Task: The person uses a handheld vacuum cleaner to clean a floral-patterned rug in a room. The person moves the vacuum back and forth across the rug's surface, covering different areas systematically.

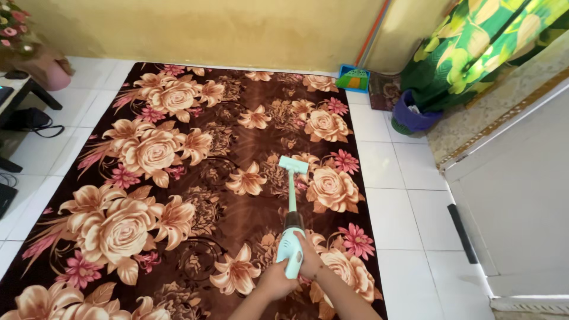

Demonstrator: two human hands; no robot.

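In the head view, a mint-green handheld vacuum cleaner (290, 237) sits low in the frame, just right of centre, over a brown floral carpet (178, 178) that covers most of the white tiled floor (403, 201). Both hands are clamped on the vacuum's body at the bottom of the frame: the left hand (275, 281) wraps the lower end of the grip from the left side, and the right hand (309, 258) closes on it from the right, slightly higher up, so the two hands sit touching or nearly so around the same handle. From there the vacuum's long axis runs almost straight up the frame, away from the person, along its thin tube to the flat nozzle head (294, 164), which rests on the carpet near the frame's centre, with its bar lying crosswise to the tube. The right hand is the nearer to the nozzle. At the upper right stand a green leaf-patterned curtain (480, 53) and a blue basket (409, 115); a small green dustpan (353, 78) leans by the yellow wall (207, 29).
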